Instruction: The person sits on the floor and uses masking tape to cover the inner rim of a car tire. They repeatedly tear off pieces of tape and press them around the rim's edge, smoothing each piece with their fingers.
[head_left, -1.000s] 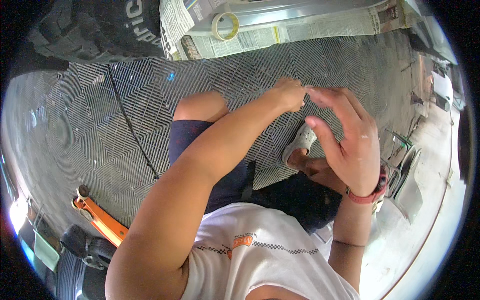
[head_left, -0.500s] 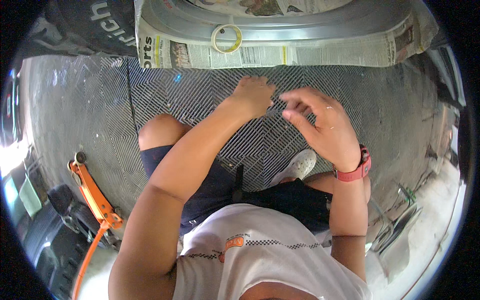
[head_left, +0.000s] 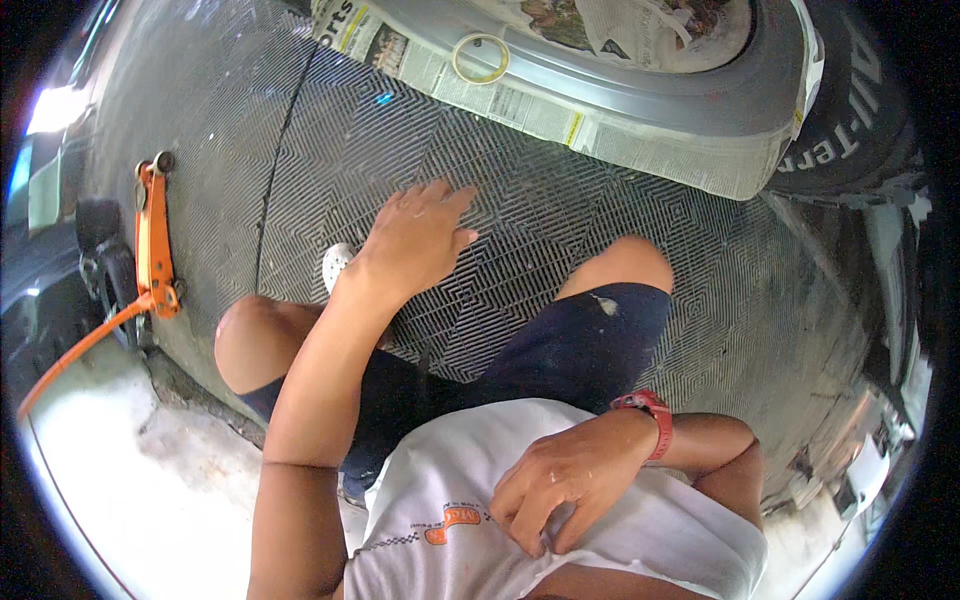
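Note:
My left hand (head_left: 420, 235) hangs over the dark floor with its fingers spread, holding nothing. My right hand (head_left: 570, 485), with a red watch (head_left: 652, 425) on its wrist, is at my chest. Its curled fingers pinch the white T-shirt (head_left: 440, 470) near the neckline. Ahead of me lies a large silver-grey ring-shaped part (head_left: 600, 90), with newspaper (head_left: 640, 150) around its outer edge and more inside its opening. A pale roll of masking tape (head_left: 481, 58) rests on the ring's near side, apart from both hands.
A black tyre (head_left: 840, 140) with pale raised lettering lies under the newspaper at the right. An orange floor jack (head_left: 153, 235) stands at the left, its long handle reaching toward me. Ribbed dark tiles (head_left: 490, 200) cover the floor between my bent knees and the ring.
My right hand has come back from beside the left hand to the T-shirt. My left hand has moved left and opened out. The view has turned, so the ring now slants down to the right.

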